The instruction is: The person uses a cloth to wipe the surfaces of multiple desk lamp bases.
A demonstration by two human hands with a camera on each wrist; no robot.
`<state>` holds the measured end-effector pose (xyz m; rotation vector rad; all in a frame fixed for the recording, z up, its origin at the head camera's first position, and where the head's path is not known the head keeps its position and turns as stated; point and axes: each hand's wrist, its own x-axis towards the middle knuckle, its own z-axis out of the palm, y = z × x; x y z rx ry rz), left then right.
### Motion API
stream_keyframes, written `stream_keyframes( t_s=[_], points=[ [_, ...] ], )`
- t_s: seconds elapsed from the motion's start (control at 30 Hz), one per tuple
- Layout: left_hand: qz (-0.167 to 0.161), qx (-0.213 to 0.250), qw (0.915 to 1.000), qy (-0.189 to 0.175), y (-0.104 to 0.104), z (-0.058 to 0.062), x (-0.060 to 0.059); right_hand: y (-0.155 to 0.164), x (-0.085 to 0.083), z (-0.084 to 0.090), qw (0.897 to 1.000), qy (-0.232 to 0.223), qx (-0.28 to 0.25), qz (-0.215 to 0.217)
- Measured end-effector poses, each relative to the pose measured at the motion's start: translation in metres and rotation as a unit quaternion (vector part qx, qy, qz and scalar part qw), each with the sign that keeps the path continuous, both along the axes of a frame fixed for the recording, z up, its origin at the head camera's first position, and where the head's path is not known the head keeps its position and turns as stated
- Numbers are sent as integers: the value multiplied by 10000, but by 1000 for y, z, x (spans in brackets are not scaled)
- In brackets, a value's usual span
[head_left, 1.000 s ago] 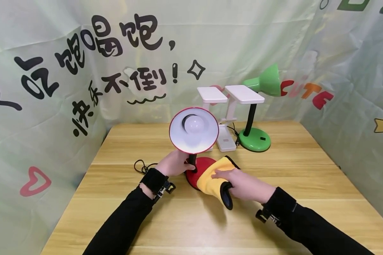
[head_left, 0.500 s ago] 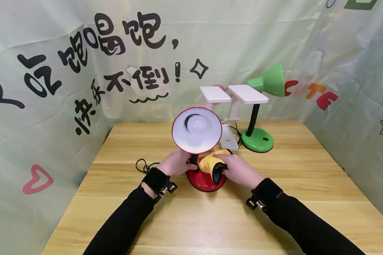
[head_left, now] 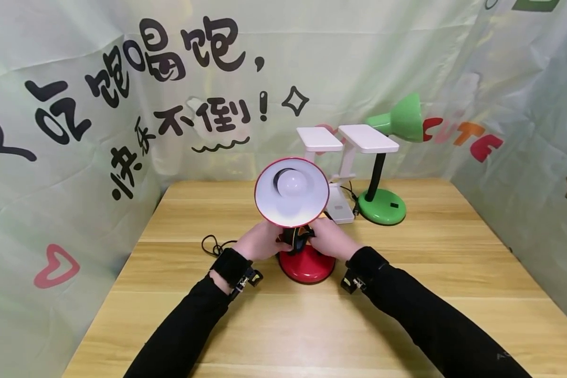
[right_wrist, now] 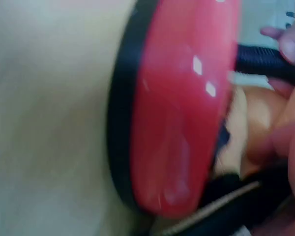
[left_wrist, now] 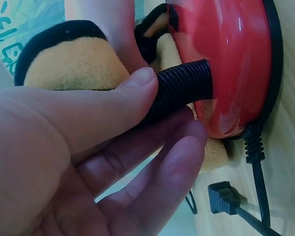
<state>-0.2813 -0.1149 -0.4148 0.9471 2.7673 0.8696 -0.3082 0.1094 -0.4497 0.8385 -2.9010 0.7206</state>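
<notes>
A red desk lamp [head_left: 307, 266] stands upright on the wooden table, its white-lined shade and bulb facing me. My left hand [head_left: 260, 242] grips its black ribbed neck [left_wrist: 187, 83] just above the base. In my right hand [head_left: 332, 239] is a yellow cleaning cloth [left_wrist: 78, 61] with black edging, held against the far side of the base and beside the neck. The shade hides much of the cloth in the head view. In the right wrist view, the cloth [right_wrist: 238, 132] lies along the top of the red base.
Behind the red lamp stand two white lamps [head_left: 366, 139] with flat heads. A green desk lamp [head_left: 382, 207] is at the back right. A black power cord [head_left: 212, 245] lies left of my left hand. A printed fabric backdrop [head_left: 245, 63] surrounds the table [head_left: 274, 325].
My right hand has moved the cloth left and away from me, from the front right of the base to behind the neck. My left hand has kept its grip on the neck.
</notes>
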Motion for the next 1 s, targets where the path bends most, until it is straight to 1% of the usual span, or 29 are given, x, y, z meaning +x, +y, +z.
stream_keyframes(
  t_s=[0.13,0.23,0.37,0.47,0.57,0.67,0.87,0.93,1.0],
  points=[
    [56,-67,9999,-59,2,2,0,13,6,7,9987,-419,87,273],
    [161,-275,9994,-128,3,3,0,23,16,14,9969,-541,325,479],
    [244,-510,9982,-212,3,3,1,31,36,20,9937,-476,711,722],
    [276,-526,9978,-306,3,2,0,35,52,24,9914,-423,803,948],
    [341,-496,9973,-421,3,2,0,39,65,25,9887,-410,786,1206],
    [406,-507,9966,-502,3,1,0,46,75,22,9859,-464,657,1467],
    [364,-591,9966,-441,3,1,1,66,92,18,9769,-856,302,1934],
    [360,-567,9968,-439,3,2,2,72,96,18,9744,-986,252,2005],
    [371,-550,9968,-457,3,4,3,78,99,18,9735,-1134,237,1973]
  ],
)
